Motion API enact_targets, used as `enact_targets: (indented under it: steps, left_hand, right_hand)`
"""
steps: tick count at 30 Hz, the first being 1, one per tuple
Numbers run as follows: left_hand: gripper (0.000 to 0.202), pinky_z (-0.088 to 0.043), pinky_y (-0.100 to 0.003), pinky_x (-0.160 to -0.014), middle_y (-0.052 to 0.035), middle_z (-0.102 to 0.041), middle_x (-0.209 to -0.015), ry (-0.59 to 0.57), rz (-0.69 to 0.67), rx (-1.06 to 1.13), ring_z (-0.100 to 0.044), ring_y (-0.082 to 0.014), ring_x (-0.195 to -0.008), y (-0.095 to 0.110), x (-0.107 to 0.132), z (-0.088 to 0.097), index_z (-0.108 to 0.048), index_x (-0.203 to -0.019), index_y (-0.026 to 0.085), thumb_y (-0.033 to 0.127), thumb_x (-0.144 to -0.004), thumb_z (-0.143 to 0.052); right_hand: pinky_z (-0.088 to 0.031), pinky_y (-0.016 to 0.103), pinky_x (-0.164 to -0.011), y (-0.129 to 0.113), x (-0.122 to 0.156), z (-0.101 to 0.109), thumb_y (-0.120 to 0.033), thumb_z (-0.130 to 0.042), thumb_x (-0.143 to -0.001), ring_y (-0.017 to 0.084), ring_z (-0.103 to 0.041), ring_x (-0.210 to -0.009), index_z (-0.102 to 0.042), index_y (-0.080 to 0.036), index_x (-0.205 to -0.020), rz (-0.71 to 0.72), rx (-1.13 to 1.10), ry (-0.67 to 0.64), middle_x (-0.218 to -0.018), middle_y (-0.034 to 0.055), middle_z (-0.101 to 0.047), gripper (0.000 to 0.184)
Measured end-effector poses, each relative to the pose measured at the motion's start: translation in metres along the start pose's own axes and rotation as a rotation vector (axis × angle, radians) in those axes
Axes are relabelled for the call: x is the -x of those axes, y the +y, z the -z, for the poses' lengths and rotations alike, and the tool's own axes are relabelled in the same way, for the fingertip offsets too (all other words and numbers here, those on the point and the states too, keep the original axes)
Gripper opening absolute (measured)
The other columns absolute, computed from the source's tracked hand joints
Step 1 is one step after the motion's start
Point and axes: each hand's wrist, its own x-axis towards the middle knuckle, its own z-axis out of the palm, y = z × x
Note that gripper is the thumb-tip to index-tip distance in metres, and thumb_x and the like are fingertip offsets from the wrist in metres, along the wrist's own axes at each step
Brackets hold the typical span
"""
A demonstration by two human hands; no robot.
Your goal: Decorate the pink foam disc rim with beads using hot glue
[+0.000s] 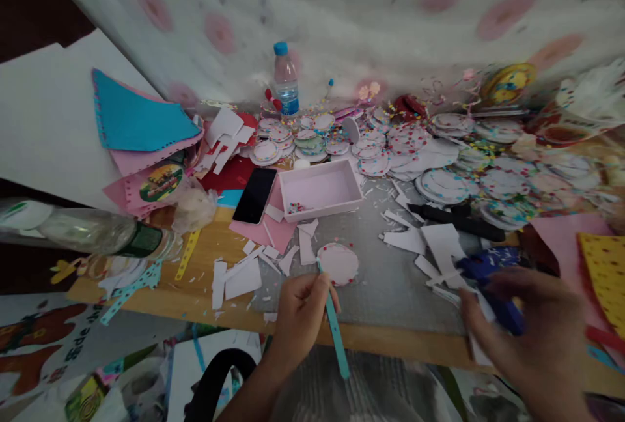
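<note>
My left hand [303, 312] is closed in a pinch round a narrow teal strip [338, 344] with small dark spots. The strip's lower end hangs past the table's front edge and its tip shows above the fingers. Just beyond those fingertips lies a round white disc [338, 262] with red and teal dots round its rim. At the right, my right hand [532, 337] is blurred, its thumb and fingers apart. It hovers over or beside a dark blue object [498, 288] whose kind is unclear; whether they touch I cannot tell.
A white open box [319, 189] with tiny coloured pieces stands behind the disc, beside a phone [255, 195]. Paper scraps [244, 279] litter the grey mat [390, 298]. Stacked decorated discs [442, 185], a black pen-like tool [456, 221] and an upright water bottle [286, 83] are farther back.
</note>
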Motion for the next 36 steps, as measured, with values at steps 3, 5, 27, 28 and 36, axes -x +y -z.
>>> enact_targets:
  steps: [3, 5, 27, 28, 36]
  left_hand:
    - [0.049, -0.029, -0.024, -0.045, 0.0033, -0.040, -0.043, -0.015, 0.055, -0.006, -0.038, -0.0102, -0.042, -0.001, -0.004, -0.008, -0.053, -0.051, 0.018, 0.043, -0.091, -0.040]
    - [0.047, -0.027, -0.024, -0.046, 0.0037, -0.038, -0.045, -0.004, 0.023, -0.068, -0.038, -0.0103, -0.044, -0.002, -0.005, -0.014, -0.048, -0.051, 0.018, 0.041, -0.090, -0.040]
    - [0.012, -0.038, -0.030, -0.072, -0.0014, -0.053, -0.073, 0.342, -0.424, -0.599, -0.052, -0.0175, -0.074, -0.056, -0.031, -0.002, -0.050, -0.076, 0.019, 0.020, -0.089, -0.050]
    - [0.011, -0.038, -0.031, -0.073, -0.0011, -0.053, -0.073, 0.335, -0.424, -0.601, -0.052, -0.0176, -0.074, -0.058, -0.032, -0.003, -0.050, -0.077, 0.019, 0.019, -0.088, -0.051]
    - [0.012, -0.036, -0.031, -0.072, 0.0002, -0.054, -0.070, 0.305, -0.445, -0.639, -0.051, -0.0170, -0.072, -0.060, -0.035, -0.004, -0.051, -0.074, 0.019, 0.015, -0.084, -0.054]
  right_hand:
    - [-0.044, 0.031, -0.058, -0.044, 0.010, -0.020, -0.020, -0.069, -0.071, 0.019, -0.056, -0.071, -0.048, -0.022, -0.089, 0.414, -0.236, -0.266, -0.082, 0.0050, -0.058, 0.027]
    - [-0.042, 0.031, -0.059, -0.066, 0.013, -0.037, -0.018, -0.063, -0.074, 0.017, -0.053, -0.066, -0.046, -0.023, -0.080, 0.584, -0.308, -0.448, -0.074, 0.0024, -0.057, 0.019]
    - [-0.024, 0.025, -0.049, -0.062, -0.028, -0.122, -0.023, -0.051, -0.088, 0.011, -0.027, -0.051, -0.030, -0.026, -0.081, -0.344, -1.255, -0.259, -0.062, -0.0075, -0.026, 0.022]
    - [-0.024, 0.025, -0.049, -0.062, -0.027, -0.122, -0.023, -0.051, -0.088, 0.011, -0.027, -0.051, -0.031, -0.026, -0.081, -0.327, -1.247, -0.272, -0.061, -0.0075, -0.027, 0.022]
    - [-0.028, 0.026, -0.052, -0.067, -0.022, -0.120, -0.022, -0.049, -0.090, 0.012, -0.032, -0.054, -0.030, -0.026, -0.081, -0.214, -1.143, -0.254, -0.061, -0.0073, -0.032, 0.022]
